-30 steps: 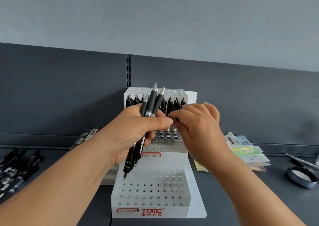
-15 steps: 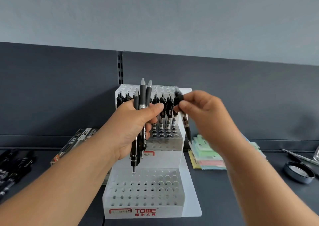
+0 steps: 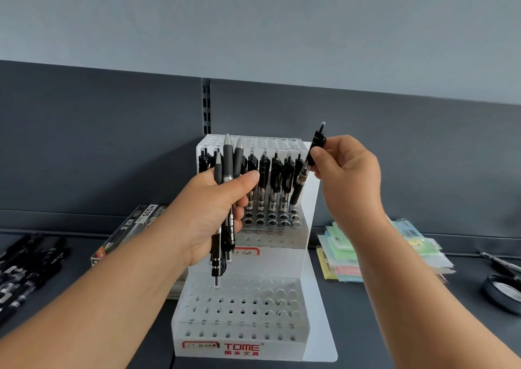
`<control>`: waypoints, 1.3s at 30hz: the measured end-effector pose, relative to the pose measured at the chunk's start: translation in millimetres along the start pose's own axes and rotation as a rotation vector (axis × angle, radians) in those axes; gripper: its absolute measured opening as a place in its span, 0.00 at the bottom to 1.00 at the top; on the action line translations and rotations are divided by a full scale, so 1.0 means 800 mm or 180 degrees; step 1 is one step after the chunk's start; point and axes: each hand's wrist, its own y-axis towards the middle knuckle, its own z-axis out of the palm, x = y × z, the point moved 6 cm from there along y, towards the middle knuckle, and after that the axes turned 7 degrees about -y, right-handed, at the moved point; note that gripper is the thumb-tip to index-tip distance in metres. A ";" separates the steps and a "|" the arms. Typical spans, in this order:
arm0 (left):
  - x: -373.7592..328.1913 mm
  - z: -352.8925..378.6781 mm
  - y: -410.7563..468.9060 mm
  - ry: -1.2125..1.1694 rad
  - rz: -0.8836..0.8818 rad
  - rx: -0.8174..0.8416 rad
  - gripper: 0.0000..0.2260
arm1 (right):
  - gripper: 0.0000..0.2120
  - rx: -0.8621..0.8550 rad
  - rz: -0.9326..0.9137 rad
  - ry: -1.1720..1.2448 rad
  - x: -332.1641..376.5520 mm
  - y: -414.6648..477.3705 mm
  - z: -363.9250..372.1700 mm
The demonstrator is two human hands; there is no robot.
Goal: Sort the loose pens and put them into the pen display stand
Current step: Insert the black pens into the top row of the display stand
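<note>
A white tiered pen display stand (image 3: 242, 326) with rows of holes stands on the dark shelf in front of me. Several black pens (image 3: 275, 182) stand upright in its middle tier. My left hand (image 3: 214, 213) grips a bundle of three black pens (image 3: 227, 171), tips pointing up, in front of the stand's left side. My right hand (image 3: 346, 176) pinches a single black pen (image 3: 307, 168) near its clip end. That pen is tilted, and its lower tip hangs just above the right end of the middle tier's holes.
Loose black pens (image 3: 25, 270) lie at the far left. A dark pen box (image 3: 132, 227) lies left of the stand. Coloured paper packs (image 3: 366, 253) are stacked to the right, with a round dark lid (image 3: 504, 292) and another pen (image 3: 501, 261) at the far right.
My right hand has lifted its single pen up and to the right, clear of the standing row. The left hand keeps its bundle; the view has shifted slightly.
</note>
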 end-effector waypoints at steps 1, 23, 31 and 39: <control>0.001 -0.001 0.001 -0.0001 0.0001 -0.0011 0.08 | 0.07 -0.0028 -0.0017 -0.0058 0.001 0.000 -0.001; -0.007 -0.024 0.008 -0.0175 0.0147 -0.0225 0.11 | 0.10 0.1298 -0.0426 -0.0538 0.063 -0.095 0.064; -0.021 -0.064 0.000 -0.0002 0.0328 -0.0493 0.14 | 0.05 0.1924 0.0273 -0.0113 0.050 -0.122 0.118; -0.034 -0.113 -0.005 -0.0503 0.0094 -0.0499 0.13 | 0.09 0.1325 0.0865 0.0757 0.045 -0.099 0.109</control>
